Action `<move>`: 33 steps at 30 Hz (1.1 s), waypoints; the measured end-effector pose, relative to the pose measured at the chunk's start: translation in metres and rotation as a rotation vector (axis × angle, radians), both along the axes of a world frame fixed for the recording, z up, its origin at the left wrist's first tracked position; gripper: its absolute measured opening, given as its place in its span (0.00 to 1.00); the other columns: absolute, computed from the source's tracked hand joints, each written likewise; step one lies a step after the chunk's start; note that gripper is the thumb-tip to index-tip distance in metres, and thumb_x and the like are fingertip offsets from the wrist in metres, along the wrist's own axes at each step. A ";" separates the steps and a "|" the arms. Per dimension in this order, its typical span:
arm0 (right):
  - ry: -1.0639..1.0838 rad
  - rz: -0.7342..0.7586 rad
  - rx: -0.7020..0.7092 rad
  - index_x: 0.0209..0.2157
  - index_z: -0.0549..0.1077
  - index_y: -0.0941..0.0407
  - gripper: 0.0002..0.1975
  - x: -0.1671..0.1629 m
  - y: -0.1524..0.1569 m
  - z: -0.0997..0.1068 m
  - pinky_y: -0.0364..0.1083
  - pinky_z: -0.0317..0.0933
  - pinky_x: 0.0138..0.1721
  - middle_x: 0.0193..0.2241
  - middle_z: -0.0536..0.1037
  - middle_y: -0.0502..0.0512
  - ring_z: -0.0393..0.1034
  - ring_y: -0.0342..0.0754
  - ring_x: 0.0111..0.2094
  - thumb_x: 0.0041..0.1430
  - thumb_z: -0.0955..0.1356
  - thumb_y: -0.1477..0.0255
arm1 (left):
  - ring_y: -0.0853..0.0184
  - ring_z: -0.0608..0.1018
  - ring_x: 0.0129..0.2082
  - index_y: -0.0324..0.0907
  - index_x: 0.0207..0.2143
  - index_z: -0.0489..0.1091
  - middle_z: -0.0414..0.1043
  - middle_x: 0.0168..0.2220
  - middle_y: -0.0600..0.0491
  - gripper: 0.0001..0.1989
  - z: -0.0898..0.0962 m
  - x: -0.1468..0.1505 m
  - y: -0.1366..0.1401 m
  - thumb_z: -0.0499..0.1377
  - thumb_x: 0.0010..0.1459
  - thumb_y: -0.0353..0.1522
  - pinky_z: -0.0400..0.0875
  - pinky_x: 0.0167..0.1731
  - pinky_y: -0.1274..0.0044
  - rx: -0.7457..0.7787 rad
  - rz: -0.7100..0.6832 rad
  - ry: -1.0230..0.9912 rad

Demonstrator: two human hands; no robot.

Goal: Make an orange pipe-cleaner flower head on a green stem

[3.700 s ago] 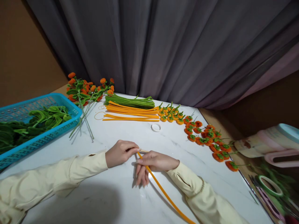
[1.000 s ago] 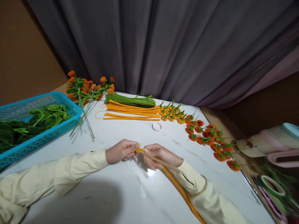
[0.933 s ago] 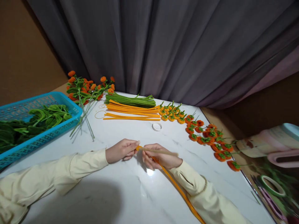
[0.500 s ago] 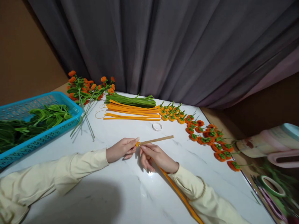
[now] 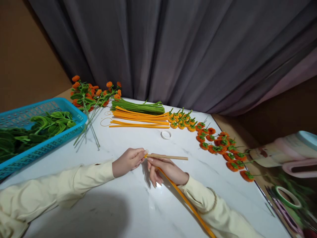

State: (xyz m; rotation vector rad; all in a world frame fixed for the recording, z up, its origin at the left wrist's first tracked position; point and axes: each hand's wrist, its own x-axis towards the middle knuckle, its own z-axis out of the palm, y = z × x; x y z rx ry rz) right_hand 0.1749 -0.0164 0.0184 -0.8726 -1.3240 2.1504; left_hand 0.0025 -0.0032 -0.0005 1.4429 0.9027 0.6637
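Observation:
My left hand (image 5: pixel 130 161) is closed in a pinch on a small yellow-orange bit at the near end of a thin wooden stick (image 5: pixel 173 157). The stick points right, passing over the fingers of my right hand (image 5: pixel 165 169). Closed thumb to forefinger, that hand grips an orange pipe cleaner (image 5: pixel 184 197), whose long tail runs down past my right sleeve. The fingertips of both hands almost meet, partly hiding where stick and pipe cleaner join. Just beyond them a white ring (image 5: pixel 166 134) lies on the marbled white table (image 5: pixel 138 208).
Straight orange pipe cleaners (image 5: pixel 138 125) and green ones (image 5: pixel 138 107) lie at the back. Yellow flower heads (image 5: pixel 181 125) and orange ones (image 5: pixel 221 142) curve along the right. A blue basket (image 5: pixel 81 117) with leaves stands left, near stemmed orange flowers (image 5: pixel 90 94). Green tape (image 5: pixel 288 197) lies far right.
The stick's free end has swung downward, so it now lies nearly level, tipped slightly down to the right. Both hands stay in almost the same place, still pinched together.

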 end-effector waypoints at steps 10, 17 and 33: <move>0.058 0.050 -0.021 0.26 0.64 0.59 0.14 -0.001 0.001 0.005 0.36 0.50 0.10 0.12 0.73 0.51 0.58 0.38 0.08 0.57 0.62 0.62 | 0.75 0.67 0.21 0.39 0.29 0.66 0.68 0.22 0.57 0.12 0.007 -0.006 -0.003 0.46 0.61 0.32 0.60 0.24 0.84 0.544 0.021 0.269; 0.091 0.065 -0.052 0.27 0.65 0.60 0.13 0.002 0.002 -0.003 0.36 0.50 0.11 0.14 0.74 0.52 0.60 0.38 0.09 0.58 0.61 0.64 | 0.74 0.71 0.24 0.40 0.31 0.67 0.72 0.26 0.56 0.11 0.006 -0.005 -0.005 0.47 0.60 0.32 0.64 0.27 0.84 0.618 0.050 0.312; 0.081 0.109 -0.035 0.30 0.68 0.62 0.18 0.006 0.004 -0.005 0.38 0.53 0.13 0.16 0.76 0.54 0.61 0.39 0.10 0.58 0.61 0.59 | 0.74 0.72 0.25 0.40 0.34 0.66 0.72 0.27 0.55 0.11 0.012 -0.004 -0.010 0.46 0.61 0.32 0.65 0.29 0.84 0.637 0.061 0.307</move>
